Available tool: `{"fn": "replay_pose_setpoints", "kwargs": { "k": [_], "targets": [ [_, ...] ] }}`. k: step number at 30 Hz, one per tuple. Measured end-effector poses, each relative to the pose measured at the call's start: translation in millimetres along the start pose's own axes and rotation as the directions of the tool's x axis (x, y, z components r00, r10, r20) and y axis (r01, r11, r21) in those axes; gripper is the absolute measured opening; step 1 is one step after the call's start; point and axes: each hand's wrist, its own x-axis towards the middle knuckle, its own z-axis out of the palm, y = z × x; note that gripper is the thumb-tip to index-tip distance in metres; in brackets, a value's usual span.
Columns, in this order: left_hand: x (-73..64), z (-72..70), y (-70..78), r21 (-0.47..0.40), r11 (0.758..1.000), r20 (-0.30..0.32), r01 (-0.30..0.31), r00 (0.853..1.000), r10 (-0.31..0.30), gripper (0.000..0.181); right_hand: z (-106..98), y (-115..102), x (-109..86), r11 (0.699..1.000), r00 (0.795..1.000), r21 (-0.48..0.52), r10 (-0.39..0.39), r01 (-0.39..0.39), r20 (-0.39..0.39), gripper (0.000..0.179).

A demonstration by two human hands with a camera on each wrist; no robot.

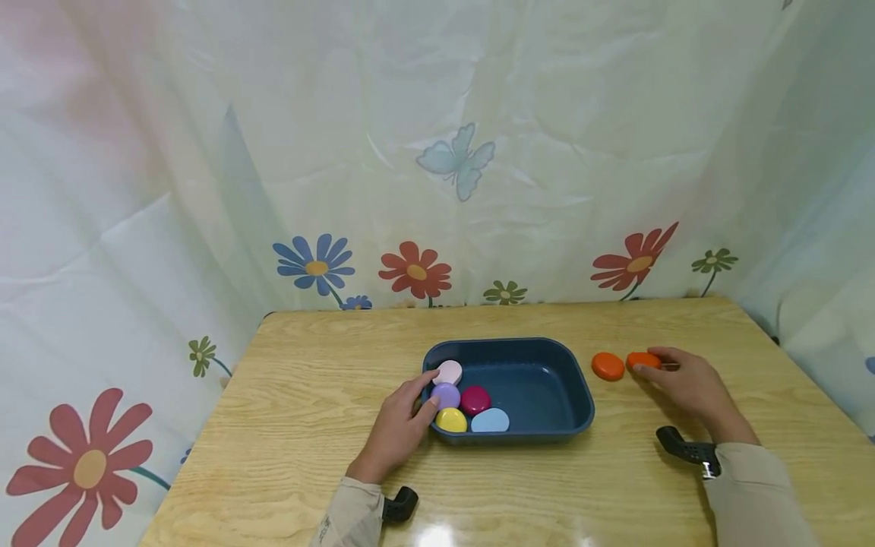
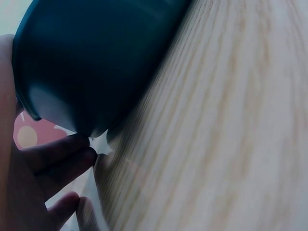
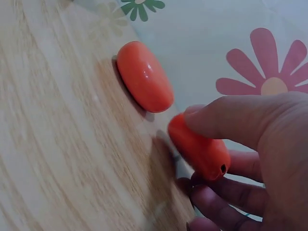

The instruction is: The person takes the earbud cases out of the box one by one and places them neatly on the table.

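My left hand (image 1: pixel 396 433) grips the left wall of a dark blue plastic tub (image 1: pixel 574 437); in the left wrist view its fingers (image 2: pixel 62 166) lie outside the wall. By its thumb and index finger in the tub are a lilac disc (image 1: pixel 446 396) and a pale pink disc (image 1: pixel 449 372). My right hand (image 1: pixel 693 384) pinches a glossy, rounded orange disc (image 3: pixel 202 149) between thumb and fingers; a small dark opening shows at its end. Just left of it, a second orange disc (image 1: pixel 608 366) lies on the table.
Also in the tub are a yellow disc (image 1: pixel 451 420), a dark pink disc (image 1: pixel 475 399) and a light blue disc (image 1: pixel 490 420). The wooden table (image 1: pixel 307 380) meets a flowered curtain (image 1: pixel 533 190) behind. Black wrist mounts (image 1: pixel 683 448) stick out from the sleeves.
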Motion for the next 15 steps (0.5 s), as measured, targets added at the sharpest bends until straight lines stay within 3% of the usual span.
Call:
{"fn": "replay_pose_setpoints", "kwargs": {
  "k": [15],
  "targets": [
    [0.6, 0.2, -1.9, 0.010, 1.000, 0.012, 0.023, 1.000, -0.023, 0.047, 3.8, -0.1, 3.1, 0.991, 0.996, -0.101, -0.088, 0.086, -0.009, 0.071]
  ]
}}
